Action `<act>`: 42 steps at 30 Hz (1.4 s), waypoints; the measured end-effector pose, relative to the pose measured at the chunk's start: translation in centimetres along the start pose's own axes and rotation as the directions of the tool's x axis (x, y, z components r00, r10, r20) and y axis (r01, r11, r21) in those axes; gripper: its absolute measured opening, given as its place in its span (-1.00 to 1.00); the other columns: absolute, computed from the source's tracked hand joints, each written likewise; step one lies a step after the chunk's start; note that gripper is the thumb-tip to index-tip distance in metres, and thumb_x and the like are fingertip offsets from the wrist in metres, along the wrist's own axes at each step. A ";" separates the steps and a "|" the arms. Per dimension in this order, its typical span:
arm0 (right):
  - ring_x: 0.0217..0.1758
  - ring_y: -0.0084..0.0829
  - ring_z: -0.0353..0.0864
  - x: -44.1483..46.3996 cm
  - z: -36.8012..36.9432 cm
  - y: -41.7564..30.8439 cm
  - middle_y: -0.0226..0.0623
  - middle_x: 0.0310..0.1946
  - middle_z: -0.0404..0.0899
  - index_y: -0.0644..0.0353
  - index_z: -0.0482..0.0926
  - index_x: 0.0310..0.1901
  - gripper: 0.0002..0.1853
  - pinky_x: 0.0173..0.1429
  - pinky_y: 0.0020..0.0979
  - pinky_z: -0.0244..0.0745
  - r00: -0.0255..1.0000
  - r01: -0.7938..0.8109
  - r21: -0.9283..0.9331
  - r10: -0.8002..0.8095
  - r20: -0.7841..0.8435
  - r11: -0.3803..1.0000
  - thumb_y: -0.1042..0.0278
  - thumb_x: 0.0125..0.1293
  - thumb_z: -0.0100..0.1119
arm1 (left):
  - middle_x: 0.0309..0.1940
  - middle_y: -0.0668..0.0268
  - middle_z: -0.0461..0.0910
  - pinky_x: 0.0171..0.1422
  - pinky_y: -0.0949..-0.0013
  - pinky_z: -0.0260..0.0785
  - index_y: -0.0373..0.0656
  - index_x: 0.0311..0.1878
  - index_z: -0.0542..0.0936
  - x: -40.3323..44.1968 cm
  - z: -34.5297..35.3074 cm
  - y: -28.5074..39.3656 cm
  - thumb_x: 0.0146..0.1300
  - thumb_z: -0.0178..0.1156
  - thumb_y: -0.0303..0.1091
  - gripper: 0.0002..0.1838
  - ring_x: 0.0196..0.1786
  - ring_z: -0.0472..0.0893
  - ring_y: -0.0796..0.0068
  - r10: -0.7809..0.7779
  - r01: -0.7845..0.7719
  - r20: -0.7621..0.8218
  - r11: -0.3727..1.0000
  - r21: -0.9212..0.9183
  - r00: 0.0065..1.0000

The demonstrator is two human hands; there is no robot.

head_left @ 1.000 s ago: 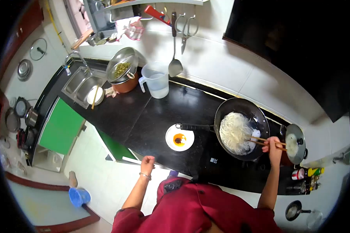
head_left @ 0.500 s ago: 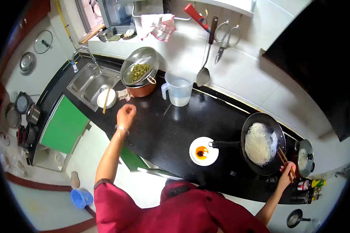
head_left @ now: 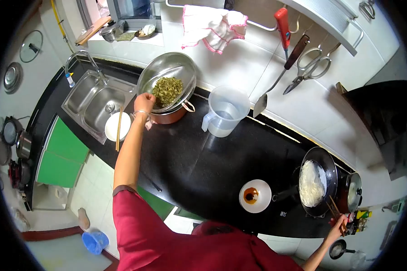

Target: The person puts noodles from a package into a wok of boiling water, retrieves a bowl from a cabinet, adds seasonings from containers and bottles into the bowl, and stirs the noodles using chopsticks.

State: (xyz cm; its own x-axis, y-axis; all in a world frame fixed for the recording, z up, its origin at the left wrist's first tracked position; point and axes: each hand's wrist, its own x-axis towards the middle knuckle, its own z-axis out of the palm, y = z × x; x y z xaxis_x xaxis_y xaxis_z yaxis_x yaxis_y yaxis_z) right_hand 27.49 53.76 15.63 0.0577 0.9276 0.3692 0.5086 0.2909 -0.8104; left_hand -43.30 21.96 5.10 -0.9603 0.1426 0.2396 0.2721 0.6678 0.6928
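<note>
My left hand (head_left: 144,103) is at the near-left rim of a metal bowl (head_left: 185,67) holding chopped green vegetables (head_left: 167,90). Its fingers are closed at the edge of the greens; I cannot make out what is between them. The bowl sits tilted on a reddish-brown pot (head_left: 169,117). At the far right, my right hand (head_left: 339,226) is closed on a pair of wooden chopsticks (head_left: 333,207). Their tips are by the near-right rim of a black frying pan (head_left: 328,169), which contains white noodles (head_left: 312,184).
A white bowl (head_left: 117,127) with chopsticks across it stands by the sink (head_left: 95,101). A plastic measuring jug (head_left: 226,113) is at mid-counter. A small bowl (head_left: 263,198) of dark sauce sits left of the pan, and a lidded pot (head_left: 353,192) right. Spatula (head_left: 276,83) and scissors (head_left: 309,67) hang above.
My left hand has moved up and away to the metal bowl's rim. My right hand still holds the chopsticks near the pan. The view has shifted.
</note>
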 end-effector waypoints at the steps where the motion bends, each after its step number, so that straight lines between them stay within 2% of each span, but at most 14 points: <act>1: -0.57 -0.65 0.40 0.1 -0.1 0.3 -0.41 -0.49 0.43 0.19 0.40 -0.29 -0.68 -0.55 -0.66 0.29 1.000 0.011 -0.013 -0.011 0.016 1.000 0.06 0.26 -0.09 | -0.56 0.15 0.55 -0.32 0.31 0.36 -0.15 -0.50 0.59 0.3 0.0 0.0 -0.07 0.12 -0.26 -0.82 -0.45 0.56 0.22 0.004 -0.004 0.012 1.000 0.017 1.000; 5: -0.56 -0.66 0.40 -0.2 0.8 -0.9 -0.41 -0.48 0.44 0.19 0.40 -0.31 -0.68 -0.53 -0.66 0.29 1.000 -0.016 -0.050 0.018 0.020 0.999 0.05 0.26 -0.10 | -0.56 0.14 0.54 -0.32 0.30 0.36 -0.16 -0.51 0.59 1.6 0.8 -1.0 -0.08 0.13 -0.28 -0.84 -0.44 0.55 0.18 0.053 -0.054 0.025 0.997 0.052 0.998; 11: -0.56 -0.67 0.40 0.3 1.1 -0.7 -0.42 -0.49 0.44 0.17 0.41 -0.32 -0.66 -0.53 -0.67 0.28 0.998 0.052 -0.151 -0.045 0.051 0.987 0.02 0.25 -0.10 | -0.54 0.09 0.53 -0.30 0.28 0.35 -0.18 -0.50 0.58 3.4 1.6 -1.8 -0.08 0.13 -0.32 -0.85 -0.42 0.54 0.14 0.098 -0.105 0.153 0.994 0.042 0.983; 13: -0.59 -0.68 0.40 0.5 1.4 -0.2 -0.44 -0.52 0.44 0.16 0.41 -0.33 -0.66 -0.57 -0.68 0.27 0.999 0.032 -0.120 -0.028 0.036 0.992 0.01 0.25 -0.10 | -0.59 0.14 0.55 -0.36 0.36 0.35 -0.19 -0.51 0.58 3.7 1.9 -2.0 -0.08 0.13 -0.34 -0.87 -0.52 0.55 0.28 0.214 -0.224 0.112 0.971 0.081 0.970; 14: -0.59 -0.68 0.40 0.5 1.6 0.0 -0.44 -0.52 0.44 0.16 0.41 -0.33 -0.66 -0.57 -0.68 0.27 0.999 0.032 -0.122 -0.028 0.036 0.992 0.01 0.25 -0.10 | -0.59 0.14 0.55 -0.36 0.36 0.35 -0.19 -0.51 0.58 3.9 2.0 -2.0 -0.08 0.13 -0.34 -0.87 -0.52 0.55 0.28 0.213 -0.223 0.114 0.971 0.081 0.970; 16: -0.61 -0.68 0.40 0.6 1.9 0.0 -0.46 -0.54 0.43 0.15 0.42 -0.35 -0.66 -0.59 -0.68 0.27 0.999 0.044 -0.139 -0.042 0.022 0.989 0.00 0.24 -0.10 | -0.49 0.11 0.53 -0.26 0.26 0.34 -0.15 -0.47 0.58 3.9 1.8 -1.2 -0.06 0.12 -0.35 -0.89 -0.36 0.53 0.14 0.223 -0.246 0.191 0.964 0.106 0.956; 17: -0.61 -0.68 0.40 0.5 2.0 -0.2 -0.46 -0.54 0.43 0.15 0.42 -0.35 -0.66 -0.59 -0.68 0.27 0.999 0.043 -0.142 -0.041 0.022 0.989 0.00 0.24 -0.10 | -0.49 0.11 0.53 -0.26 0.26 0.34 -0.15 -0.47 0.58 3.6 1.8 -0.7 -0.06 0.12 -0.35 -0.89 -0.36 0.53 0.14 0.222 -0.245 0.194 0.964 0.105 0.956; 19: -0.58 -0.66 0.34 0.3 2.4 -0.8 -0.45 -0.49 0.40 0.18 0.39 -0.35 -0.66 -0.54 -0.67 0.23 0.999 0.005 -0.195 0.002 0.035 0.981 0.03 0.27 -0.13 | -0.44 0.17 0.51 -0.24 0.23 0.34 -0.11 -0.44 0.57 2.8 1.5 0.5 -0.04 0.12 -0.36 -0.90 -0.31 0.51 0.15 0.368 -0.393 0.171 0.907 0.151 0.914; 23: -0.57 -0.65 0.35 0.4 2.9 -1.7 -0.45 -0.49 0.41 0.17 0.39 -0.34 -0.67 -0.53 -0.66 0.24 0.999 -0.017 -0.213 0.027 0.044 0.977 0.03 0.27 -0.13 | -0.43 0.20 0.48 -0.25 0.21 0.34 -0.05 -0.39 0.56 2.3 1.4 1.6 -0.03 0.14 -0.34 -0.89 -0.33 0.50 0.16 0.423 -0.466 0.203 0.841 0.274 0.883; 29: -0.55 -0.65 0.36 0.5 2.6 -0.9 -0.43 -0.49 0.42 0.18 0.39 -0.34 -0.68 -0.53 -0.64 0.26 0.999 0.002 -0.204 0.008 0.047 0.979 0.05 0.27 -0.13 | -0.43 0.23 0.49 -0.23 0.22 0.36 -0.03 -0.34 0.55 2.5 1.8 1.8 -0.02 0.10 -0.35 -0.86 -0.30 0.51 0.19 0.432 -0.507 0.272 0.784 0.358 0.860; 33: -0.56 -0.64 0.37 0.1 2.9 -1.1 -0.41 -0.49 0.42 0.19 0.38 -0.33 -0.69 -0.53 -0.64 0.26 0.999 0.006 -0.164 0.001 0.046 0.986 0.08 0.27 -0.11 | -0.42 0.23 0.50 -0.22 0.22 0.36 -0.04 -0.34 0.55 2.7 2.3 1.7 -0.01 0.08 -0.36 -0.86 -0.29 0.51 0.20 0.464 -0.520 0.235 0.775 0.360 0.854; 35: -0.57 -0.64 0.37 -0.1 3.2 -1.5 -0.41 -0.49 0.42 0.20 0.38 -0.33 -0.70 -0.53 -0.64 0.26 0.999 -0.011 -0.146 0.016 0.038 0.989 0.09 0.27 -0.11 | -0.37 0.22 0.52 -0.24 0.20 0.36 -0.06 -0.36 0.55 2.7 2.2 2.0 0.01 0.04 -0.35 -0.87 -0.31 0.53 0.19 0.434 -0.508 0.268 0.774 0.377 0.860; 39: -0.58 -0.66 0.37 -0.2 3.5 -1.5 -0.41 -0.50 0.42 0.20 0.38 -0.32 -0.71 -0.53 -0.64 0.26 0.999 -0.016 -0.124 0.020 0.029 0.992 0.10 0.27 -0.10 | -0.39 0.22 0.51 -0.22 0.21 0.35 -0.05 -0.35 0.54 2.8 2.3 1.8 -0.01 0.08 -0.34 -0.87 -0.30 0.51 0.18 0.389 -0.482 0.294 0.779 0.400 0.873; 42: -0.58 -0.66 0.36 0.1 3.4 -0.9 -0.42 -0.50 0.41 0.19 0.38 -0.33 -0.71 -0.53 -0.65 0.26 0.999 -0.017 -0.116 0.022 0.039 0.993 0.10 0.27 -0.09 | -0.38 0.22 0.52 -0.25 0.19 0.37 -0.05 -0.35 0.53 2.8 2.5 1.4 -0.01 0.07 -0.32 -0.87 -0.32 0.53 0.18 0.463 -0.527 0.253 0.769 0.362 0.849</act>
State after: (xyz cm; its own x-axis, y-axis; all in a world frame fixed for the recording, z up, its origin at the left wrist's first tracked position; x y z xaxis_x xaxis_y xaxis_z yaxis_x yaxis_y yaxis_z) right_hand 24.15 54.42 14.86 0.0353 0.9421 0.3334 0.6035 0.2458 -0.7585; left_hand -45.73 25.13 5.02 -0.7051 0.6155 0.3521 0.6933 0.7026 0.1601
